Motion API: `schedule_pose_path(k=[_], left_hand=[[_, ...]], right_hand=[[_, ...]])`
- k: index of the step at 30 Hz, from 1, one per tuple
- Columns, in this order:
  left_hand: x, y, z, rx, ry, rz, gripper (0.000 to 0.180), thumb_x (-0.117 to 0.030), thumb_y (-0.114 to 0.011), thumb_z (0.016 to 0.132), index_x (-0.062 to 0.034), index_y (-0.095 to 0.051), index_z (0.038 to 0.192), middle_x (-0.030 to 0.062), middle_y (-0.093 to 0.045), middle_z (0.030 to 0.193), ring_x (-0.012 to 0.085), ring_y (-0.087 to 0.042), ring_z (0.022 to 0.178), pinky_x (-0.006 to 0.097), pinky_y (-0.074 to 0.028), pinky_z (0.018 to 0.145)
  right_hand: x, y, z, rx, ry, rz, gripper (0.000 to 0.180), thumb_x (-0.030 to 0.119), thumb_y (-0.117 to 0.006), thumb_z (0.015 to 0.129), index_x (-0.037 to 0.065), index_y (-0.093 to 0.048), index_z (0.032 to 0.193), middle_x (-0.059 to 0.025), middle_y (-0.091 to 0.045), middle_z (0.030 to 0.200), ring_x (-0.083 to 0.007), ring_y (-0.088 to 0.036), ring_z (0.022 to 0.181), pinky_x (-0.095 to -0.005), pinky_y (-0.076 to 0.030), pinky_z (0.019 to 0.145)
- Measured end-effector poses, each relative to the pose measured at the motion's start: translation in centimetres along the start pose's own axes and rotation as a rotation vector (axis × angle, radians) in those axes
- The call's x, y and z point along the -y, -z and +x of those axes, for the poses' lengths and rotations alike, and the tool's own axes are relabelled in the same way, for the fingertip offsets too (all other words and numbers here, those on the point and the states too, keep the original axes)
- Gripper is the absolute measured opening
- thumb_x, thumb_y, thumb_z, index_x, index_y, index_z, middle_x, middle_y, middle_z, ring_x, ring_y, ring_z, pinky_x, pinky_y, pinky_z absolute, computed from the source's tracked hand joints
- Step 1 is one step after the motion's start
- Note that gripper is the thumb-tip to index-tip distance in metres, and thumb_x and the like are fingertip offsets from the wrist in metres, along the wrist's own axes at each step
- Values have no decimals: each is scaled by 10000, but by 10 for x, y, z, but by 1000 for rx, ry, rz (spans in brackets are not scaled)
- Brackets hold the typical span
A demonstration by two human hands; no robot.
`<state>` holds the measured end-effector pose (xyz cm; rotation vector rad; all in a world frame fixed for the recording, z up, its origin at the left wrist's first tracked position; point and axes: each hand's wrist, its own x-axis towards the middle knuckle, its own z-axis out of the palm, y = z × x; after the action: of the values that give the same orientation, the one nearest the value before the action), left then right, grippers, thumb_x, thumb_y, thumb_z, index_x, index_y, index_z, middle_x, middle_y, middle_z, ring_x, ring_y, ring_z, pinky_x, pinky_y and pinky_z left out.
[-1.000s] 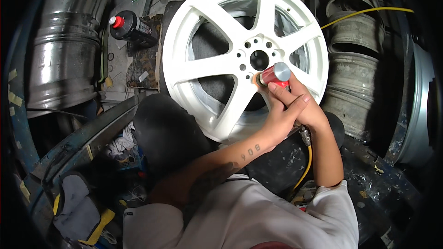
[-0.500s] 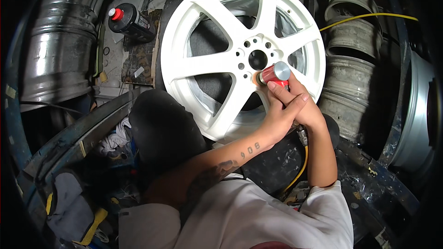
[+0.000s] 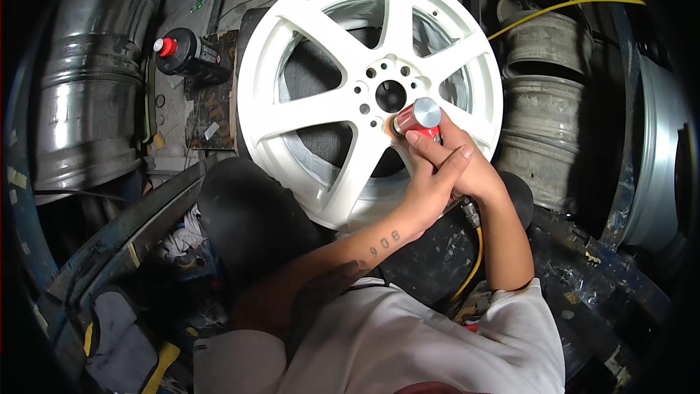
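A white multi-spoke car wheel rim (image 3: 306,113) lies face up before my knees. Near its centre hole, a red air polisher (image 3: 426,125) with a round silver cap bears on the spoke area by the bolt holes. A bit of orange shows at its working end. My right hand (image 3: 477,164) grips the polisher's body from the right. My left hand (image 3: 430,186) is closed about the tool from the lower left, its thumb crossing the right hand. Most of the tool's handle is hidden by both hands. A yellow air hose (image 3: 477,263) hangs from a metal fitting below them.
Left of the rim stands a dark bottle (image 3: 191,56) with a red and white cap, on a stained board (image 3: 211,128). Bare metal rims (image 3: 543,109) are stacked at right, and a silver barrel (image 3: 87,109) rises at far left. A grey-yellow cloth (image 3: 124,335) lies lower left.
The whole view has shifted slightly, so the rim and hands sit further left in the picture. Both hands keep the polisher at about the same spot on the rim.
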<state>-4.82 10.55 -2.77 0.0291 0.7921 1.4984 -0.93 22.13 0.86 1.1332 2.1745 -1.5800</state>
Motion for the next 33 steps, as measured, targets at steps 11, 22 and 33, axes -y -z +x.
schedule_pose_path(k=[11,22,33], left_hand=[[-4,-11,-11,-207,-16,152,980,-527,-567,1057,-28,22,1660,242,-361,1568,298,-489,1421,464,-533,1053],[-6,-2,-11,-183,-27,98,897,-473,-573,1061,-5,-76,1644,212,-384,1556,287,-488,1420,470,-484,1107],[-6,-9,-22,-179,11,-21,857,-465,-529,1083,-15,-67,1647,200,-320,1606,292,-419,1481,532,-415,1165]], right_hand=[[-5,-6,3,58,121,50,771,597,-640,984,-58,-524,1374,-250,-739,1000,-360,-742,918,-422,-560,880],[12,-4,4,166,40,124,607,541,-648,999,83,-576,1392,-174,-752,1102,-294,-734,1012,-383,-550,937],[20,-2,0,274,40,51,470,428,-678,1029,98,-585,1349,-68,-711,922,-187,-674,845,-341,-548,819]])
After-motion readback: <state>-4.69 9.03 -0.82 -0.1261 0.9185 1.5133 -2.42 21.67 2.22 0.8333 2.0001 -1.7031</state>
